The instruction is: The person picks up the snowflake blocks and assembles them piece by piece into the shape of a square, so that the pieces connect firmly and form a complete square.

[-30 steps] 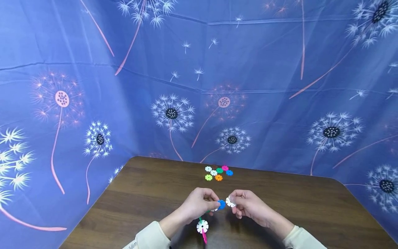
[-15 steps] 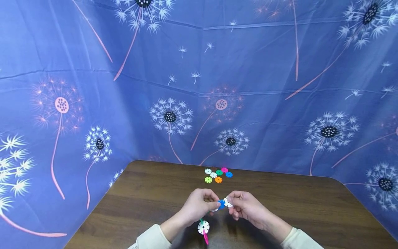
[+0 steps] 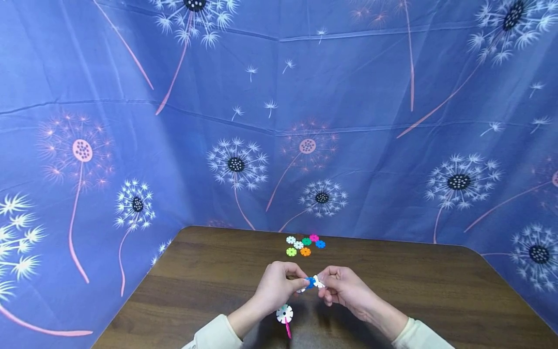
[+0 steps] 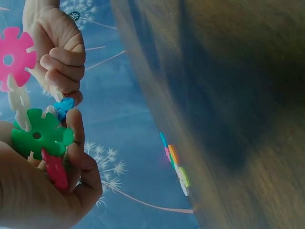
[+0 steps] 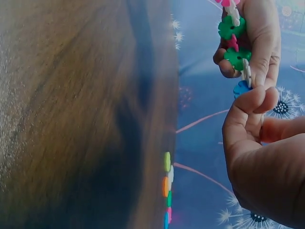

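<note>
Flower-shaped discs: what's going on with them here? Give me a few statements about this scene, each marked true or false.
1. The right hand pinches a white disc. True.
2. The left hand holds nothing. False: it holds a chain of joined discs.
3. A pink disc hangs at one end of that chain. True.
4. Only three loose discs lie on the table. False: seven loose discs lie there, beyond the hands.
5. The backdrop is plain red. False: it is blue with printed dandelions.
</note>
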Demonstrator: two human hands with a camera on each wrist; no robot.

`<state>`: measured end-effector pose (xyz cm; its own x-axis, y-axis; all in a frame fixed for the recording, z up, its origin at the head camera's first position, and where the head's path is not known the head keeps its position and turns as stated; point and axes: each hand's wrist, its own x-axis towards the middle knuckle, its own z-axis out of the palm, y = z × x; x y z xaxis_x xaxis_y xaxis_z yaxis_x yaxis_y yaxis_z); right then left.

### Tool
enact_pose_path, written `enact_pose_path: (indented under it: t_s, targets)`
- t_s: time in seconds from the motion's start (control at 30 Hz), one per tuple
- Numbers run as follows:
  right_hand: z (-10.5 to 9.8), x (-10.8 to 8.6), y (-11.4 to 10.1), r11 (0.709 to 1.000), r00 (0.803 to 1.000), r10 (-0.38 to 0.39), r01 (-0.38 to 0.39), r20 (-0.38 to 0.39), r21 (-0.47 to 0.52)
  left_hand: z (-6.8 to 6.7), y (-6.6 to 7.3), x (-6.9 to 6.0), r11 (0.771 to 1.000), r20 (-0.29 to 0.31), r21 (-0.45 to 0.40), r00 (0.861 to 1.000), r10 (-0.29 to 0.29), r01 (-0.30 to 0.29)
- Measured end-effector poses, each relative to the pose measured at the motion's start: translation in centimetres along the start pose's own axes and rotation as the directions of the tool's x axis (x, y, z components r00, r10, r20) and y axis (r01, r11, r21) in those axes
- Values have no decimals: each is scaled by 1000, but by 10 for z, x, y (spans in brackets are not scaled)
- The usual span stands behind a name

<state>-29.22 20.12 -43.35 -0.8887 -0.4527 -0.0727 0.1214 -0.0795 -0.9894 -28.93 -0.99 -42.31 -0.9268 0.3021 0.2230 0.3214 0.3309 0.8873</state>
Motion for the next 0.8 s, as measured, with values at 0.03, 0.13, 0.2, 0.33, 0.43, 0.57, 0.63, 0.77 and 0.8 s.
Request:
enact_pose_path:
  t_s: [0.03,0.13,0.2,0.33,0.43,0.57,0.63,0.77,0.8]
  targets:
    - [1,0,0,1000,1000,-2,2,-6,5,0,1,0,1000,-6,7,1000,0,0]
    - [3,1,2,1000,1000,11,-10,-22,17,1,1,-1,1000,-20,11,1000,-6,6]
    - [4,1,4,1000,999,22,-21,-31,22,2,1,-1,1000,-27,15,1000,-9,9]
    - [6,2,6,999,999,33,-32,-40,27,3,2,-2,1000,-31,9,999,-14,14]
    - [4,1,4,999,999,28,-27,-31,20,3,4,-2,1000,-26,-6,1000,-15,15]
    - [-1,0,2,1000,1000,14,-14,9,-20,1,5,-3,998,39,-48,999,-25,27]
    - [-4,1,2,999,999,6,-4,40,-53,-1,5,-2,994,88,-95,995,-44,53]
    - [-7,4,2,992,993,-18,31,114,-119,-4,4,-1,974,145,-188,984,-103,129]
    - [-7,5,2,991,991,-21,37,129,-129,-4,3,-1,969,149,-198,981,-122,150]
